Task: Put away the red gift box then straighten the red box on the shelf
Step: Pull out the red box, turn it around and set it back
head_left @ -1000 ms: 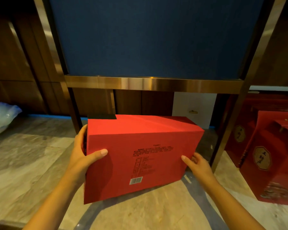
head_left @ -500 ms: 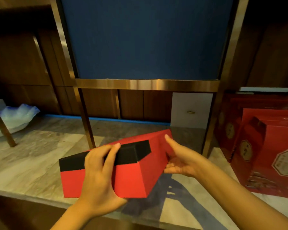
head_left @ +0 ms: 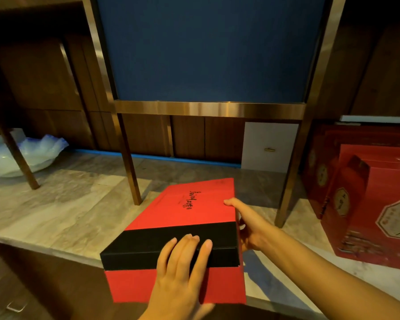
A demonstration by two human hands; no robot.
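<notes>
Red gift box point(head_left: 189, 218) with a black band and dark script on its lid, lying flat at the front edge of the marble shelf point(head_left: 62, 209), near end overhanging that edge. Left hand point(head_left: 180, 273) pressed over the box's near end, fingers point(head_left: 185, 248) spread flat across the black band, not curled round anything. Right hand point(head_left: 247, 225) clasping the box's right side, thumb on the lid, fingers closed against the side wall. Behind, a blue panel in a brass frame point(head_left: 208, 108). Toward the shelf's right end, stacked red cartons point(head_left: 367, 204) standing askew. Toward the left end, a white-blue dish point(head_left: 21, 155).
</notes>
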